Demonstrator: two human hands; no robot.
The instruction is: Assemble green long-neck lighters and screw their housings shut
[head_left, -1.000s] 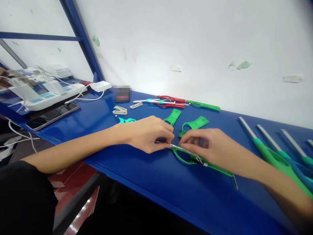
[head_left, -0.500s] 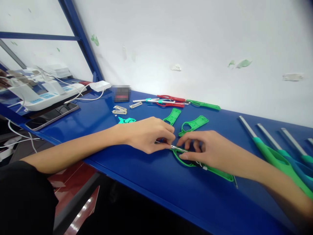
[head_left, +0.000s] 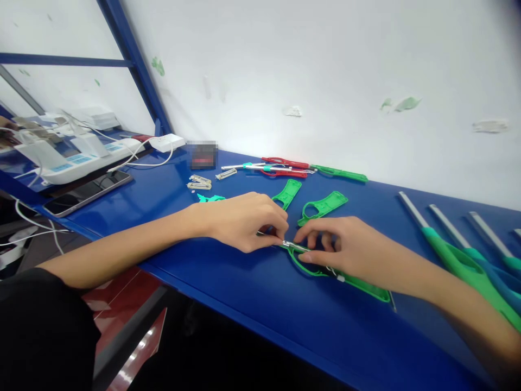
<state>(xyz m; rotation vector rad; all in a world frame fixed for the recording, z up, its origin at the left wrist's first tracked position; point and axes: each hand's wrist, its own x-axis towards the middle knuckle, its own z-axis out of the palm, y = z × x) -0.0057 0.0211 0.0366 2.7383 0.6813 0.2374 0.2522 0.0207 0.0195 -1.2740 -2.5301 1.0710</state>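
Note:
A green lighter casing half (head_left: 368, 289) lies on the blue table beneath my right hand, its looped handle end towards my left hand. Along that loop runs a thin silver metal piece (head_left: 292, 246). My left hand (head_left: 254, 221) is closed, thumb and forefinger pinching the metal piece's left end. My right hand (head_left: 345, 244) curls over the casing, with its thumb on the near side and fingertips on the far side of the metal piece. A white wire with a small end piece (head_left: 340, 278) pokes out below my right palm. The palm hides the casing's middle.
Two green handle covers (head_left: 325, 205) lie behind my hands. Farther back are red lighter casings (head_left: 285, 162) with metal tubes. Assembled long lighters (head_left: 459, 255) lie at the right. Clear small parts (head_left: 199, 185), a phone (head_left: 87, 193) and a power strip (head_left: 89, 160) are leftward.
My left hand has shifted very slightly left, still pinching the metal piece, and a little more of the metal shows between the hands. My right hand stays almost in place.

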